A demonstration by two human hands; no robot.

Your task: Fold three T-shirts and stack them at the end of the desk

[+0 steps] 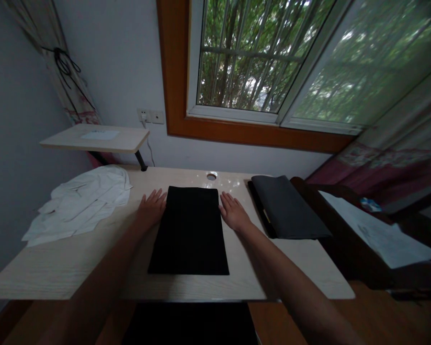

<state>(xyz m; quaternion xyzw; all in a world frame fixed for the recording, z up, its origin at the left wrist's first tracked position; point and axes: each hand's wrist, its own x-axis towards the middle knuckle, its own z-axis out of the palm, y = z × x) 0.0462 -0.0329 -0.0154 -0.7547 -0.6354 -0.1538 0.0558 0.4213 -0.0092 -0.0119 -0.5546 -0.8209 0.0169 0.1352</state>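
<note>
A flat black rectangle of what looks like folded fabric (191,235) lies in the middle of the desk, its near edge a little wider than the far one. My left hand (153,206) rests flat at its upper left edge, fingers stretched forward. At the upper right edge, my right hand (233,212) lies palm down with its fingers extended, the thumb close to the fabric. Neither hand grips anything. Whether the black piece is a garment or a bag, I cannot tell.
Crumpled white cloth (82,199) lies on the desk (136,282) at left, below a raised shelf (111,136). Folded dark grey fabric (290,206) is stacked at right. A cable hole (211,177) sits near the back edge. Beyond the right side, a white sheet (377,235) covers dark furniture.
</note>
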